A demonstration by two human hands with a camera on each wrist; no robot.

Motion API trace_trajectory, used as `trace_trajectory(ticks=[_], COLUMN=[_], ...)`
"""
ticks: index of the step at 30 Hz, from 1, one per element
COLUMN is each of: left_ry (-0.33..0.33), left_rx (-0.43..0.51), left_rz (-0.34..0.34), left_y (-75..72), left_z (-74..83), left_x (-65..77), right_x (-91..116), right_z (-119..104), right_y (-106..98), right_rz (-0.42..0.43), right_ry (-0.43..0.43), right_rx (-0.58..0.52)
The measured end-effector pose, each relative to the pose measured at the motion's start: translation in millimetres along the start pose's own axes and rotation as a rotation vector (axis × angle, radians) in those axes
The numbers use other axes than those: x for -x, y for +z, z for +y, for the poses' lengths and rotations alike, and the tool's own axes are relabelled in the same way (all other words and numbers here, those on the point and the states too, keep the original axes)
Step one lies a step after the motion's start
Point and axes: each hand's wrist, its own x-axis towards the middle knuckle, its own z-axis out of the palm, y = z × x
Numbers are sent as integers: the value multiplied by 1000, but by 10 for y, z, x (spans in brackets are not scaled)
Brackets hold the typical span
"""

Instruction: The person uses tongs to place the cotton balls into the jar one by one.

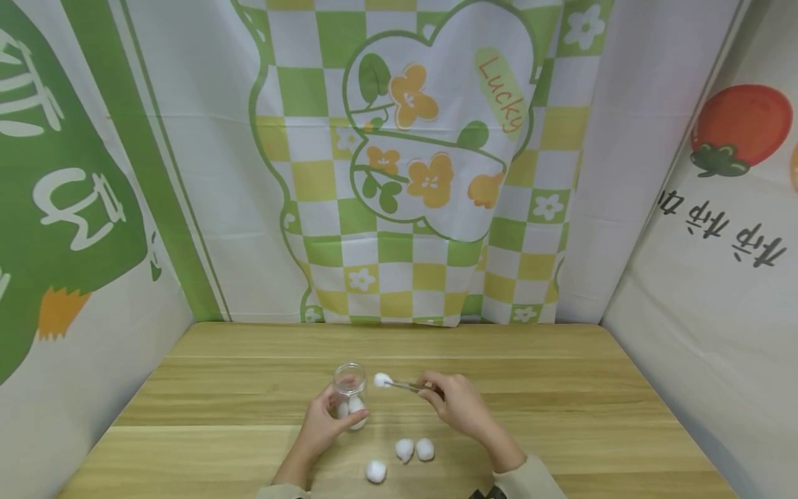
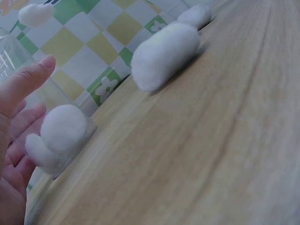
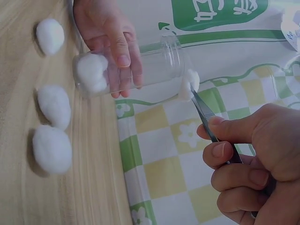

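A clear jar (image 3: 154, 70) stands upright on the table, its mouth uncovered, with white cotton balls (image 3: 92, 73) in its bottom. My left hand (image 1: 327, 419) grips the jar from the side, thumb in front and fingers behind it. In my right hand (image 1: 458, 402) are metal tweezers (image 3: 205, 112), pinched between thumb and fingers. Their tips hold one cotton ball (image 1: 383, 380), raised just right of the jar's mouth in the head view. The left wrist view catches that raised cotton ball (image 2: 36, 15) at its top left corner.
Three loose cotton balls lie on the wooden table (image 1: 530, 360) between my forearms: one nearer the front (image 1: 376, 472) and a close pair (image 1: 414, 450) to its right. A checked curtain (image 1: 405, 277) hangs behind the table's back edge, with printed cloth on both sides.
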Motion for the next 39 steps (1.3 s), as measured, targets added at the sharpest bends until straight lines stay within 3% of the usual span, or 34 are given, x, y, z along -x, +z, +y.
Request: trace_trajectory(ticks=[10, 17, 20, 27, 32, 39], left_ry=[1, 53, 35, 5, -12, 15], left_rx=[-4, -44, -51, 14, 28, 31], left_rz=[9, -8, -19, -82, -91, -107], left_y=[1, -1, 3, 70, 120, 130], left_z=[4, 5, 10, 37, 53, 36], left_x=[4, 4, 10, 11, 14, 13], right_x=[-44, -42, -38, -35, -43, -65], right_z=[-72, -98, -102, -109, -128, -156], right_y=[-63, -91, -95, -87, -78, -39], right_rz=[9, 16, 23, 45, 59, 44], right_ry=[-16, -6, -10, -33, -37, -56], right_rx=[-10, -27, -23, -15, -7, -10])
